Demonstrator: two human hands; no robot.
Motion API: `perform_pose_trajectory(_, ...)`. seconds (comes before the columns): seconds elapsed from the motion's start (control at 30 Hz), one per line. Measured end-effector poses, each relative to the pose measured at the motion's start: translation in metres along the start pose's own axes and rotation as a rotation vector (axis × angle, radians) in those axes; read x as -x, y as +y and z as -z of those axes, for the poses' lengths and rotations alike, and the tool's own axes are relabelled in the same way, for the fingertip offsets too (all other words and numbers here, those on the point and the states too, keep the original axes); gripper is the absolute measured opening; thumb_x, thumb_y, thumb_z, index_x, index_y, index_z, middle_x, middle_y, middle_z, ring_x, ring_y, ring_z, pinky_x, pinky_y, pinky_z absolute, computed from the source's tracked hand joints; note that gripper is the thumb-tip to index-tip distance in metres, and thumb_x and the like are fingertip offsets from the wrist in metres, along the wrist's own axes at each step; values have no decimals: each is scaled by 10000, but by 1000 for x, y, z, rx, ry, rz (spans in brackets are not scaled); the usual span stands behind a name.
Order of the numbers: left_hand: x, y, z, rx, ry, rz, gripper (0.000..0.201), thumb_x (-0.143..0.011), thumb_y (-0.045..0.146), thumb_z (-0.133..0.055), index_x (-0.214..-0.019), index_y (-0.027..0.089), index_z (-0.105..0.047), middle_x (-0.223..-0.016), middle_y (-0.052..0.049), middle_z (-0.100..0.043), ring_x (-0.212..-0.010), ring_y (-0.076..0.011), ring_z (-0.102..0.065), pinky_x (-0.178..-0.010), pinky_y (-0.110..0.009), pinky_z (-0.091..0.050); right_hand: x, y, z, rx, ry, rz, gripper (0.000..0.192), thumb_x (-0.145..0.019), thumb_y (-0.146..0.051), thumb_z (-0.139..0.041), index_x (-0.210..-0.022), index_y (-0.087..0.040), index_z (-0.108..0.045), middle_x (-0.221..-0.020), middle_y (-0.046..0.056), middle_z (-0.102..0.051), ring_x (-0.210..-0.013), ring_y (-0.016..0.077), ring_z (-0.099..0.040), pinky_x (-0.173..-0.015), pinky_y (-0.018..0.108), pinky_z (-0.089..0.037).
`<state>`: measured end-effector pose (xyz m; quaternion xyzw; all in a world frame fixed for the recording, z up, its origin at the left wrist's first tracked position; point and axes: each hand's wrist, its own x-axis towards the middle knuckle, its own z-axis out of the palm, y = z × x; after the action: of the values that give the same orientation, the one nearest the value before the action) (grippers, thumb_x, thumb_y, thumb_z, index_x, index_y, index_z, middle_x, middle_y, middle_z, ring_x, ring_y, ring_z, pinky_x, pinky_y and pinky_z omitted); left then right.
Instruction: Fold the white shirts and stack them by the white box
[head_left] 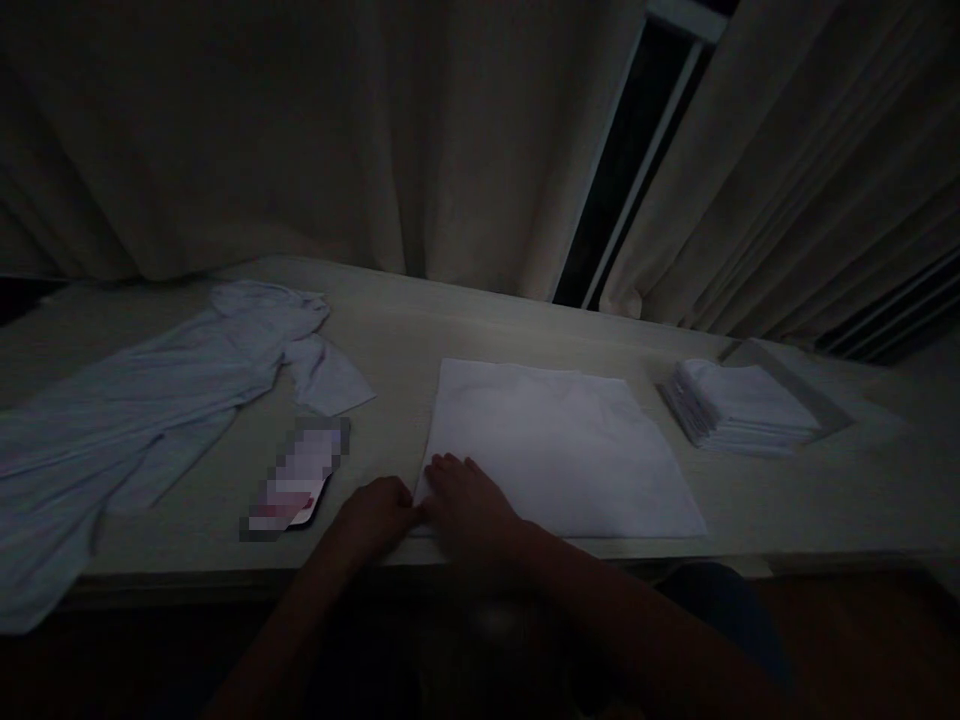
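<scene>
Head cam: R hand (472,500) flat on cloth (570,450), L hand (381,512) curled at edge

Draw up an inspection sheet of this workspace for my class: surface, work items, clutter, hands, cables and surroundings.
Surface: long pale tabletop, dimly lit.
Work items: flat, roughly rectangular white cloth, near the front edge.
Clutter: crumpled pale fabric garment with a sleeve on the left, hanging past the front edge; dark-edged phone-like slab, its face pixelated; neat stack of folded white cloths on the right.
Hands: left hand at the cloth's near left corner, grip unclear; right hand palm down on the cloth beside it.
Cables: nothing seen.
Surroundings: beige pleated fabric curtains behind, parted at a dark, pale-framed window.
</scene>
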<state>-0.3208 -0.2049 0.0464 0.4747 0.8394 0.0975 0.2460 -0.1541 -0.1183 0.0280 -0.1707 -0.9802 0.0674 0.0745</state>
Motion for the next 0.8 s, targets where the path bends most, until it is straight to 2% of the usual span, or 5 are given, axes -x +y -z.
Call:
perform_pose_trajectory(0.1,-5,-4,2,-17,-46,-32,272,-763,461,-567,-669,215,-634,-803,-110,-730,-784,-245,-673,-695,-332,-446,-3,1,-6,14,-5,23,532,-1021,-473,-313,-1480,-213,-377,-1543,64,-371,-1455,239,-260,-1186,461,-243)
perform_pose_trajectory(0.23,-7,-3,0,-66,-2,-50,300,-775,484,-545,-719,205,-639,-840,-134,-723,-790,-271,-672,-669,-354,-442,-19,8,-7,19,16,-2,567,-1018,-500,-273,-1488,-193,-358,-1556,76,-344,-1463,255,-234,-1187,486,-217)
perform_pose_trajectory(0.5,-6,-2,3,-82,-14,-92,255,-749,437,-605,-811,191,-632,-914,-138,-714,-824,-272,-668,-692,-360,-456,-97,45,3,-11,-80,-117,649,-1003,-578,-190,-1509,-187,-300,-1590,99,-265,-1466,297,-206,-1164,549,-187)
perform_pose_trajectory(0.67,-7,-2,4,-33,-62,-62,226,-765,408,-601,-811,187,-618,-871,-114,-716,-816,-242,-672,-676,-328,-443,-144,76,0,-24,-111,-222,723,-987,-623,-130,-1537,-164,-223,-1614,104,-190,-1477,318,-149,-1164,570,-149)
perform_pose_trajectory(0.8,-7,-2,6,27,-135,-25,232,-774,398,-601,-847,178,-614,-814,-96,-715,-735,-202,-670,-664,-305,-439,-173,101,-3,-5,-113,-280,741,-977,-636,-107,-1551,-175,-192,-1621,102,-157,-1479,336,-125,-1158,595,-138)
